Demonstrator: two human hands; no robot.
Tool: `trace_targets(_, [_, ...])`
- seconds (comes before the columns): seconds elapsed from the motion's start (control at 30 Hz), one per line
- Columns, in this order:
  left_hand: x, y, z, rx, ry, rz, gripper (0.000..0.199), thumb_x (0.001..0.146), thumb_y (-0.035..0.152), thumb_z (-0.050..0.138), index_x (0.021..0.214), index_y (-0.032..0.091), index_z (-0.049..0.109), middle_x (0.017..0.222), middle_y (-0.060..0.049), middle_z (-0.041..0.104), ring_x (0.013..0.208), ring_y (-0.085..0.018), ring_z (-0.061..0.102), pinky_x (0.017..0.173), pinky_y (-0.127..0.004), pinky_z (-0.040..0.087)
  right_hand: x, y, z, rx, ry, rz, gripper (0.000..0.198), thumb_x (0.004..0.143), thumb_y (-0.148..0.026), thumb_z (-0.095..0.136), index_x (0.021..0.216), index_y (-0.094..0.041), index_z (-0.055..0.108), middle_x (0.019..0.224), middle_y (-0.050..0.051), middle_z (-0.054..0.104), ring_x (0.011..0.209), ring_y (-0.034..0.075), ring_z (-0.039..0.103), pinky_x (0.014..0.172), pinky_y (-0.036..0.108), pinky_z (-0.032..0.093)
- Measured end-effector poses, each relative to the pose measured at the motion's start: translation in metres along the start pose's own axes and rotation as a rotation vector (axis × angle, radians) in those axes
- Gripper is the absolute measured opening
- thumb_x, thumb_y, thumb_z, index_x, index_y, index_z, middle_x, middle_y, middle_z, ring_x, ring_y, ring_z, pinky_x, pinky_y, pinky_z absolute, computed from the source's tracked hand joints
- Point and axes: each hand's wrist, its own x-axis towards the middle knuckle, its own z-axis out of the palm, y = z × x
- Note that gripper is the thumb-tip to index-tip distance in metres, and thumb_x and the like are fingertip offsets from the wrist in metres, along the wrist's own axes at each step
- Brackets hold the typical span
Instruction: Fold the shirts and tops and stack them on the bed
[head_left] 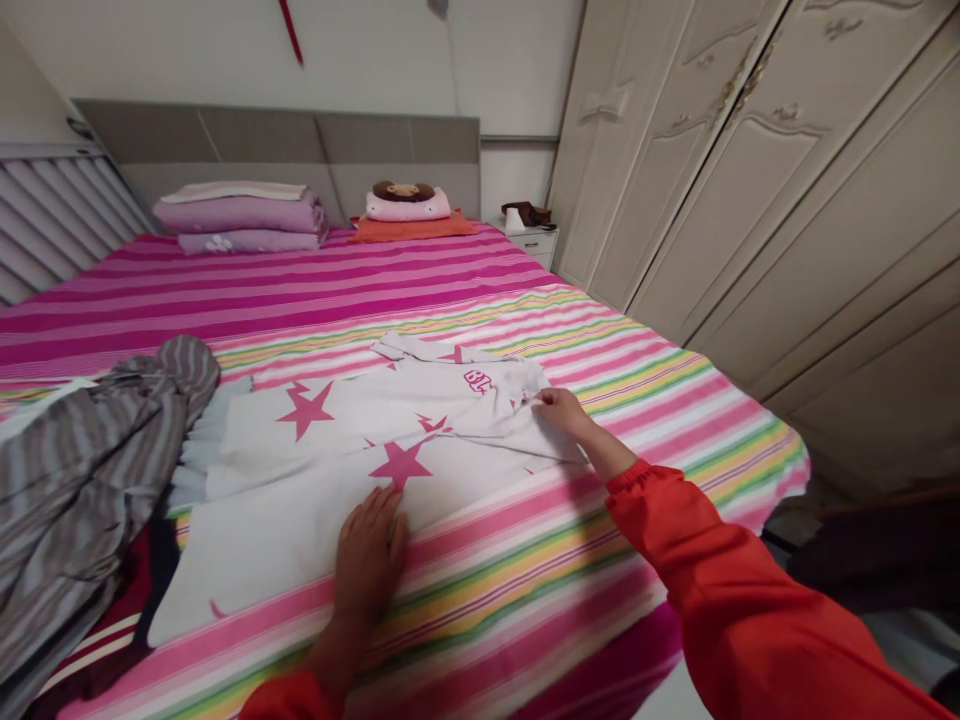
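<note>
Star-print top: A light gray long-sleeved top (442,395) with pink stars and pink lettering lies spread on the near half of the bed, its collar end toward the right, its lower end toward the left, creases running along the middle.
Right hand: The right hand (564,412), reaching from a red sleeve (720,570) with a gathered cuff, pinches the cloth near the collar end between thumb and fingertips.
Left hand: The left hand (371,545) rests palm down at the top's near edge, fingers extended and close together, fingertips just beside a pink star.
Bed: Beneath the top runs a multicolor striped bedspread (750,440) in pink, white, yellow and green; a magenta striped sheet (360,290) covers the far half.
Clothes at left: A rumpled gray striped garment (90,470) sits beside pale ruffled fabric (199,440), with a dark garment with white stripes (142,600) partly under the gray heap. Whether the ruffles belong to the top cannot be told.
Headboard end: A folded purple quilt (240,215) and a pink pillow (409,206) on orange folded cloth (450,229) sit before the gray headboard (270,140).
Right side: A white nightstand (536,243) stands between the bed and a cream paneled wardrobe (697,150).
</note>
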Motion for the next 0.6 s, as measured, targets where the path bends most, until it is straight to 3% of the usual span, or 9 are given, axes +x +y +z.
trace_targets(0.1, [0.0,0.0,-0.001,0.004,0.003,-0.002,0.038,0.093,0.03,0.042,0.124,0.021,0.062,0.133,-0.008,0.063,0.128,-0.026,0.053,0.107,-0.045,0.037,0.006,-0.009,-0.003,-0.085,0.097,-0.083,0.017,0.082,-0.017,0.055,0.089,-0.018,0.071,0.092,0.007,0.069,0.093,0.023,0.06,0.084,0.034,0.044])
trace_targets(0.2, [-0.001,0.0,-0.001,0.008,0.011,0.005,0.038,0.093,0.031,0.043,0.124,0.022,0.062,0.133,-0.008,0.063,0.128,-0.025,0.053,0.107,-0.044,0.037,0.006,-0.012,0.0,-0.167,0.146,-0.109,0.021,0.084,-0.011,0.05,0.089,-0.017,0.07,0.098,0.012,0.068,0.106,0.029,0.056,0.096,0.044,0.038])
trace_targets(0.3, [0.0,0.0,-0.001,0.001,0.006,0.007,0.038,0.093,0.031,0.042,0.124,0.021,0.062,0.132,-0.008,0.064,0.127,-0.025,0.054,0.106,-0.044,0.038,-0.009,-0.016,0.016,-0.212,0.193,-0.116,0.028,0.085,-0.008,0.045,0.097,-0.014,0.069,0.109,0.018,0.066,0.114,0.033,0.052,0.101,0.051,0.034])
trace_targets(0.37, [0.0,0.0,0.0,-0.003,0.001,0.005,0.038,0.093,0.031,0.042,0.124,0.022,0.062,0.131,-0.008,0.065,0.127,-0.025,0.054,0.106,-0.044,0.038,-0.034,-0.023,0.038,-0.199,0.194,-0.193,0.031,0.09,-0.014,0.043,0.111,-0.014,0.066,0.122,0.019,0.062,0.12,0.031,0.051,0.105,0.049,0.035])
trace_targets(0.43, [0.0,-0.001,0.0,-0.004,0.001,0.0,0.038,0.093,0.031,0.042,0.123,0.022,0.063,0.131,-0.008,0.065,0.127,-0.026,0.054,0.106,-0.045,0.038,-0.073,-0.031,0.068,-0.138,0.101,-0.4,0.037,0.095,-0.025,0.041,0.125,-0.017,0.06,0.132,0.015,0.06,0.126,0.027,0.05,0.109,0.044,0.037])
trace_targets(0.5, [0.0,-0.002,0.001,-0.002,0.003,0.003,0.037,0.093,0.031,0.043,0.123,0.022,0.063,0.131,-0.008,0.065,0.126,-0.026,0.055,0.106,-0.045,0.038,-0.111,-0.034,0.097,-0.079,-0.176,-0.717,0.043,0.096,-0.034,0.043,0.136,-0.024,0.053,0.143,0.01,0.054,0.133,0.024,0.047,0.11,0.042,0.038])
trace_targets(0.53, [0.0,-0.003,0.001,0.0,0.005,0.008,0.037,0.093,0.031,0.043,0.122,0.022,0.063,0.131,-0.008,0.065,0.125,-0.026,0.055,0.106,-0.045,0.038,-0.126,-0.033,0.108,-0.093,-0.272,-0.792,0.045,0.096,-0.037,0.044,0.14,-0.027,0.05,0.148,0.007,0.05,0.136,0.023,0.044,0.112,0.045,0.035])
trace_targets(0.6, [-0.001,-0.004,0.002,0.006,0.009,0.02,0.038,0.093,0.031,0.042,0.123,0.021,0.063,0.131,-0.009,0.065,0.125,-0.026,0.055,0.106,-0.044,0.038,-0.138,-0.023,0.115,-0.165,-0.335,-0.784,0.047,0.097,-0.041,0.043,0.142,-0.03,0.047,0.151,0.005,0.045,0.14,0.025,0.039,0.116,0.052,0.028])
